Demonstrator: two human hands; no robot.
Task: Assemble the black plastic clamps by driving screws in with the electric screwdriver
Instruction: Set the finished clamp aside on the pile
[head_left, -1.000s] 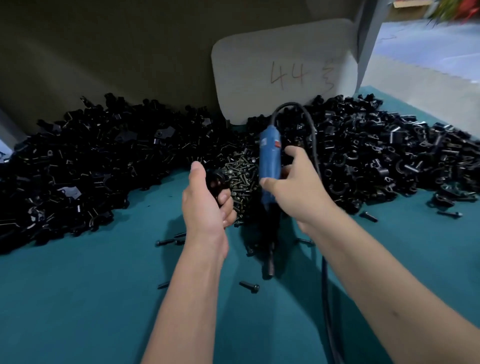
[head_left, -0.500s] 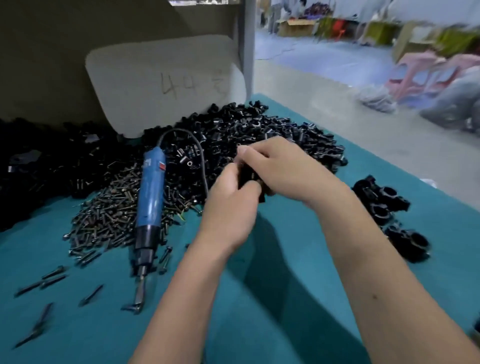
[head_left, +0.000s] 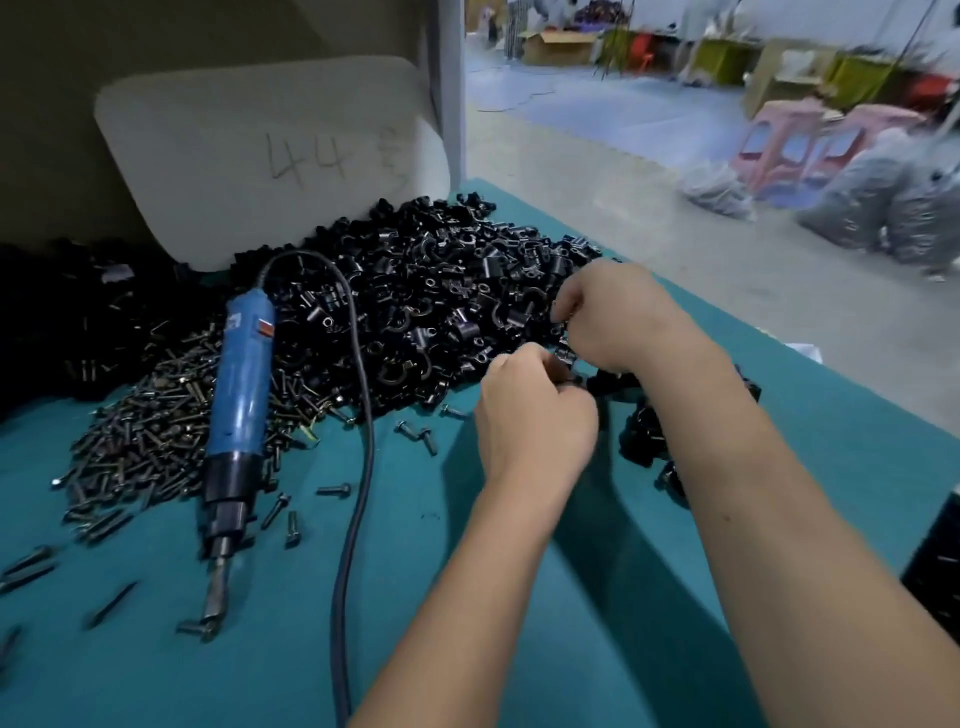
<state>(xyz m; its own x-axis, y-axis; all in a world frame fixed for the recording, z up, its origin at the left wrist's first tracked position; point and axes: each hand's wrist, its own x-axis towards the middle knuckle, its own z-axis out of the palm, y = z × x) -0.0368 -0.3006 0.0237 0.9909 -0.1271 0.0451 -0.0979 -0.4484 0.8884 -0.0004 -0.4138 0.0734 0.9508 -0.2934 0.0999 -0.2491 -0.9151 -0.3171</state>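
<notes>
**Both hands at the clamp pile, screwdriver lying idle**

Along the desk (head_left: 156, 675) toward its left edge I see loose dark screws (head_left: 156, 426) heaped in a mound, with a few strays scattered nearer the front edge. The blue electric screwdriver (head_left: 241, 395) lies flat on top of that mound, bit pointing toward me, nobody touching it; its grey cable (head_left: 358, 467) loops up behind it and then runs down to the front edge. Behind it, at the back edge, a pale board (head_left: 249, 156) marked "44" leans upright. The pile of black plastic clamps (head_left: 426, 306) fills the middle of the desk toward the back.

My left hand (head_left: 535, 415) sits at the near edge of that pile, fingers curled into a loose fist around something small and dark; I cannot tell exactly what it is. My right hand (head_left: 618, 317) is just beyond it, fingers bent and pinching at clamp pieces on the pile's right fringe. A small cluster of assembled clamps (head_left: 644, 436) lies under my right forearm, near the desk's right edge.
</notes>
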